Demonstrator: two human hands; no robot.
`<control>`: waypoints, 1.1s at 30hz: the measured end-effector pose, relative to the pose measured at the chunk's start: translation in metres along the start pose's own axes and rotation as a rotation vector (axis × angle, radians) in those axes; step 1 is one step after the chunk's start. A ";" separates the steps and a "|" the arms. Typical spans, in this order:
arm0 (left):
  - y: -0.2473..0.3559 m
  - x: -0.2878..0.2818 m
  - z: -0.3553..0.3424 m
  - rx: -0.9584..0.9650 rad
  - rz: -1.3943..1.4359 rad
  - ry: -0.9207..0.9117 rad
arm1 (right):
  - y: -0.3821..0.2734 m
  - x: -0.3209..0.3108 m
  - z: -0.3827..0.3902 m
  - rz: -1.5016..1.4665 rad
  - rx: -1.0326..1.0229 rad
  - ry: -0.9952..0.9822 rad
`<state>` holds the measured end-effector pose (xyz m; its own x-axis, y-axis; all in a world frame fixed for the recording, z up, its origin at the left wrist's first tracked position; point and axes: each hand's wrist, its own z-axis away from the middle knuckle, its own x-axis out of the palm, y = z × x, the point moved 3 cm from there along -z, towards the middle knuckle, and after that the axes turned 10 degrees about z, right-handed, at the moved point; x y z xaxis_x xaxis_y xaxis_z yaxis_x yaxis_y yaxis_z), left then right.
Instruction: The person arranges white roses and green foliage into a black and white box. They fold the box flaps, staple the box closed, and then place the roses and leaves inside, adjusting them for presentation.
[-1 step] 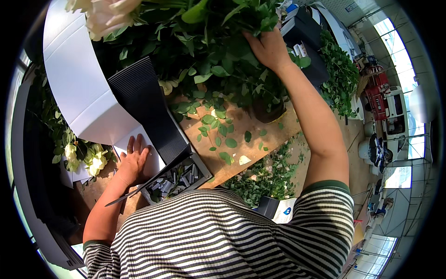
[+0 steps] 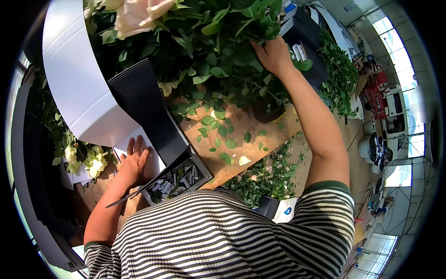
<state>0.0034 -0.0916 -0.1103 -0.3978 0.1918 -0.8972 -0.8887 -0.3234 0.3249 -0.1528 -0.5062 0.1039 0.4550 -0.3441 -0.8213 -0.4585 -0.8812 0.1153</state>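
My left hand (image 2: 131, 166) lies flat with fingers apart on a white corrugated sheet (image 2: 155, 160), beside black ribbed boards (image 2: 144, 102). The long folded sheet rises toward the far left. At the far side, my right hand (image 2: 277, 55) reaches into a heap of leafy rose stems (image 2: 223, 58) and closes around some of them; its fingertips are hidden by leaves. A pale pink rose bloom (image 2: 141, 16) shows at the upper left of the heap. Below the black boards, a dark-edged tray (image 2: 202, 171) holds small grey and white pieces, with a thin dark blade-like strip (image 2: 148, 182) across it.
Loose leaves (image 2: 227, 144) litter the wooden tabletop (image 2: 200, 135). Cream roses (image 2: 96, 160) lie at the left. More cuttings (image 2: 269, 172) cover the floor by the table's near edge. Dark boxes (image 2: 304, 32) and a leafy pile (image 2: 337, 74) stand at the right, with a red-and-white vehicle (image 2: 395, 109) beyond.
The pale pink bloom has shifted to the right across the top of the heap. My right hand has come slightly nearer; my left hand stays on the white sheet.
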 end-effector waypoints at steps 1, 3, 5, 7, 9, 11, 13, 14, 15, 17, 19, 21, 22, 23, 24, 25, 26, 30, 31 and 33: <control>0.008 -0.010 0.000 -0.008 0.030 -0.042 | 0.032 0.001 0.017 0.116 0.098 -0.232; 0.001 -0.001 0.000 -0.008 -0.005 -0.022 | 0.091 -0.028 0.051 0.386 0.178 -0.304; -0.004 0.013 -0.003 0.005 -0.015 0.006 | 0.154 -0.064 0.089 0.543 0.250 -0.236; -0.013 0.023 0.005 -0.021 -0.007 0.037 | 0.153 -0.105 0.099 0.466 0.343 -0.190; 0.007 -0.002 0.010 -0.045 0.051 0.014 | 0.161 -0.138 0.122 0.245 0.342 -0.061; -0.015 0.039 0.011 0.124 -0.199 0.313 | 0.179 -0.154 0.139 -0.005 0.452 -0.093; 0.007 -0.007 0.020 0.037 0.190 0.081 | 0.154 -0.163 0.141 0.073 0.469 -0.108; 0.007 -0.009 0.027 0.031 0.168 0.116 | 0.130 -0.157 0.133 0.202 0.342 -0.151; 0.006 -0.011 0.033 0.052 0.254 0.144 | 0.106 -0.154 0.125 0.343 0.211 -0.179; 0.001 -0.007 0.041 0.052 0.276 0.145 | 0.059 -0.130 0.109 0.325 0.019 -0.251; -0.004 0.002 0.040 0.150 0.625 0.235 | 0.009 -0.105 0.093 0.070 -0.104 -0.397; 0.004 -0.007 0.042 0.166 0.667 0.106 | -0.027 -0.088 0.083 -0.146 -0.246 -0.563; 0.005 -0.024 0.055 0.166 0.979 0.099 | -0.049 -0.083 0.077 -0.202 -0.308 -0.609; 0.008 -0.043 0.069 0.160 1.286 0.096 | -0.076 -0.073 0.069 -0.249 -0.385 -0.613; 0.005 -0.030 0.072 0.164 1.292 0.119 | -0.116 -0.055 0.059 -0.296 -0.478 -0.594; 0.005 -0.019 0.074 0.168 1.288 0.138 | -0.141 -0.040 0.054 -0.304 -0.541 -0.584; 0.003 -0.002 0.075 0.180 1.301 0.145 | -0.165 -0.026 0.052 -0.297 -0.576 -0.598; 0.013 0.003 0.066 0.088 1.584 -0.252 | -0.171 0.034 0.085 -0.016 -0.491 -0.776; 0.015 0.004 0.067 0.110 1.627 -0.273 | -0.167 0.049 0.099 0.061 -0.461 -0.789; 0.017 -0.001 0.073 0.082 1.709 -0.257 | -0.163 0.076 0.121 0.186 -0.430 -0.825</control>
<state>-0.0280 -0.0298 -0.0821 -0.8432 -0.1563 0.5144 0.5375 -0.2599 0.8022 -0.1363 -0.3499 -0.0452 -0.3550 -0.2981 -0.8861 -0.0743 -0.9358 0.3446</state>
